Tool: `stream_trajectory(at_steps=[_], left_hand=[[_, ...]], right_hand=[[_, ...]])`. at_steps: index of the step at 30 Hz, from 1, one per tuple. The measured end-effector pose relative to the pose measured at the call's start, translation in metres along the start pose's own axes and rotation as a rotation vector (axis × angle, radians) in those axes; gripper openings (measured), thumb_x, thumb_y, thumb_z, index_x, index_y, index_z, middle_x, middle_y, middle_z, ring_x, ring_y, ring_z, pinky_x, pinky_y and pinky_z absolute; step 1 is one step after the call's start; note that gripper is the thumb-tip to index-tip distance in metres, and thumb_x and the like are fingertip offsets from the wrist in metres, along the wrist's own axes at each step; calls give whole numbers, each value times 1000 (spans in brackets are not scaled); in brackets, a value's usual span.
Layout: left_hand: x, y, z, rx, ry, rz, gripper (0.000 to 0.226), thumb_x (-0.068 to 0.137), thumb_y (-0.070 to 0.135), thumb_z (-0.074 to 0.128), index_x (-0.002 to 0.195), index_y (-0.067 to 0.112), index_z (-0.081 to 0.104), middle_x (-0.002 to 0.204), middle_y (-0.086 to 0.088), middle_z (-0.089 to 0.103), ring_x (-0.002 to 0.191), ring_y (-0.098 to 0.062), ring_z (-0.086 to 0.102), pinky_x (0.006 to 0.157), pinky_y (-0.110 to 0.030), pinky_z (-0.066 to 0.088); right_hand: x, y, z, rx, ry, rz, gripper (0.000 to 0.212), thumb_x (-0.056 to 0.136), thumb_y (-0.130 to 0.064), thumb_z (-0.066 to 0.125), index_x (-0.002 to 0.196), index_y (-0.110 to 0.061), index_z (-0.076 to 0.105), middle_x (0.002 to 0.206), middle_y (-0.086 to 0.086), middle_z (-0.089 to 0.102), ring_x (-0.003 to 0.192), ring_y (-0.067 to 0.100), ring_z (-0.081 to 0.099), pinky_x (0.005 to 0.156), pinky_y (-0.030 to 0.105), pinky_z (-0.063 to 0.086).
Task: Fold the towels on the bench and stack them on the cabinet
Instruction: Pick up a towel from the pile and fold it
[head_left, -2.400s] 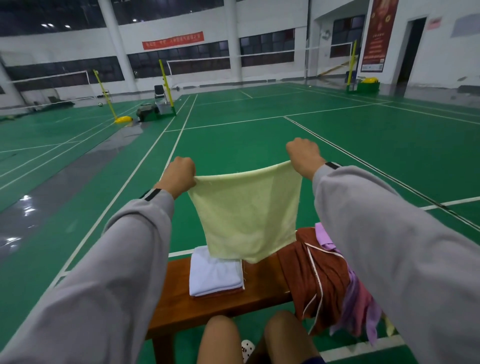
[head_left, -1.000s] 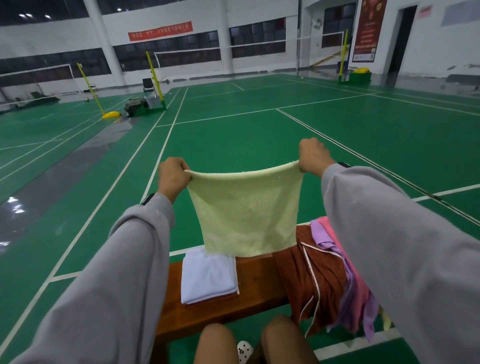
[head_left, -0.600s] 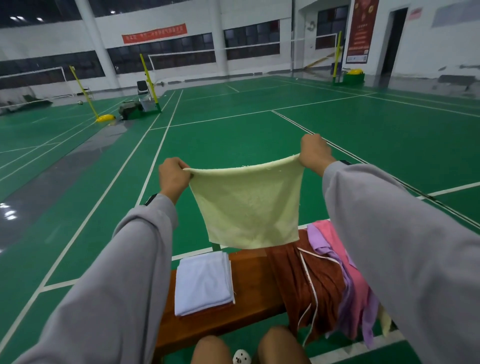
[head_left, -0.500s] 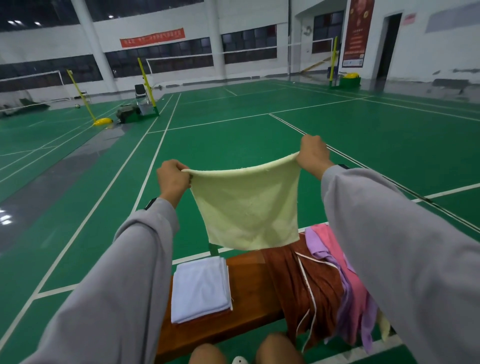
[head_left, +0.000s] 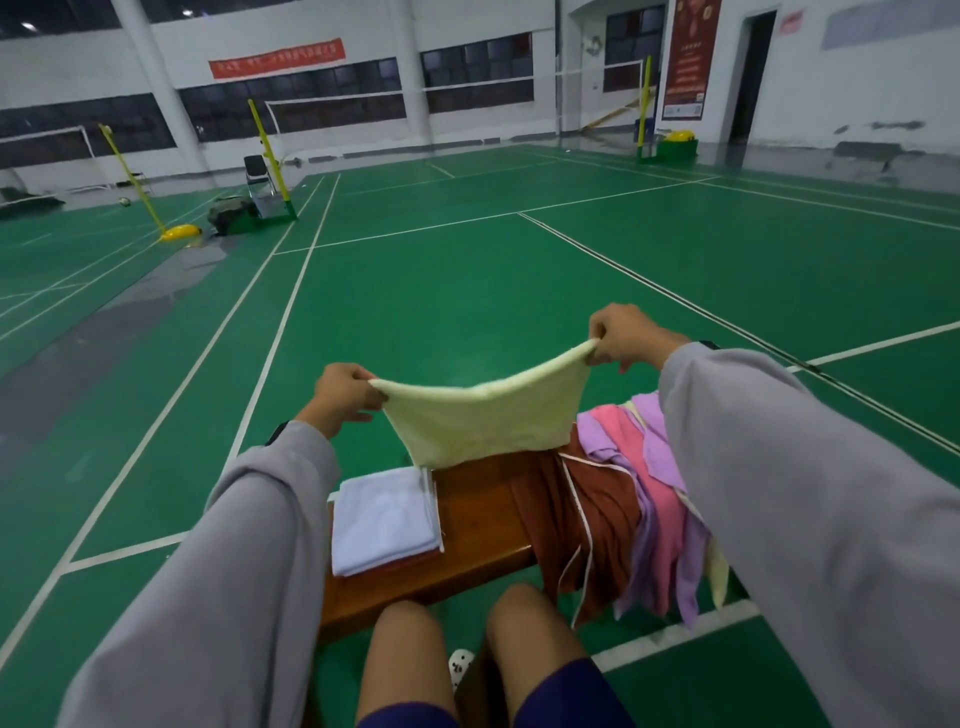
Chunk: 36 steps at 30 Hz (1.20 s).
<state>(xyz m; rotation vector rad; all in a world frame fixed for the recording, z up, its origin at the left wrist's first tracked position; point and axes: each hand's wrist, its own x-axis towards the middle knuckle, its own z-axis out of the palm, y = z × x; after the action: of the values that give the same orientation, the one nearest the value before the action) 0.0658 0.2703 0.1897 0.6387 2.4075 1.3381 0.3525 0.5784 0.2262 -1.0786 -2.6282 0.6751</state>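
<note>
A pale yellow towel (head_left: 478, 426) is held spread in the air above the wooden desk (head_left: 478, 525). Its two upper corners are pinched by the fingers of the left hand (head_left: 340, 395) and of the right hand (head_left: 631, 338), the right corner being higher. A folded white towel (head_left: 382, 519) is noted on the desk's left part. A heap of unfolded brown, pink and purple towels (head_left: 597, 514) is draped over the desk's right end.

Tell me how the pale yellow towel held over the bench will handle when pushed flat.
Probably floppy: the yellow towel sags in the middle between the left hand and right hand, so it will drape, not hold shape. Likely light: a pinch at each top corner carries it. Its nappy surface suggests it will bunch rather than slide on the bench.
</note>
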Motion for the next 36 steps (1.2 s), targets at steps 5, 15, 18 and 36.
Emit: stream_trajectory(at_steps=[5, 15, 18, 36], left_hand=[[-69, -46, 7, 251, -277, -13, 12, 84, 0, 78, 91, 5, 70, 87, -19, 73, 78, -25, 68, 72, -35, 55], [-133, -96, 16, 377, -517, -76, 17, 91, 26, 78, 98, 11, 73, 95, -4, 77, 86, -18, 76, 71, -31, 57], [-120, -94, 21, 353, -387, -44, 17, 93, 26, 76, 98, 11, 71, 95, -7, 76, 81, -21, 76, 67, -30, 55], [14, -104, 76, 414, -94, -10, 16, 90, 33, 65, 80, 20, 66, 71, -1, 74, 62, -21, 73, 68, -42, 63]], right_hand=[[-65, 26, 38, 138, -248, 47, 13, 85, -1, 79, 87, -6, 66, 82, 16, 71, 71, 27, 72, 52, 35, 61], [-151, 70, 55, 123, -528, 163, 19, 91, -3, 73, 107, 7, 72, 97, 17, 76, 68, 21, 75, 52, 30, 60], [-133, 79, 66, 136, -410, 160, 13, 91, -10, 74, 99, 0, 74, 96, 18, 77, 80, 33, 75, 73, 49, 64], [11, 72, 127, -89, -88, 129, 24, 94, -23, 70, 77, -7, 72, 73, 10, 72, 59, 21, 61, 68, 35, 59]])
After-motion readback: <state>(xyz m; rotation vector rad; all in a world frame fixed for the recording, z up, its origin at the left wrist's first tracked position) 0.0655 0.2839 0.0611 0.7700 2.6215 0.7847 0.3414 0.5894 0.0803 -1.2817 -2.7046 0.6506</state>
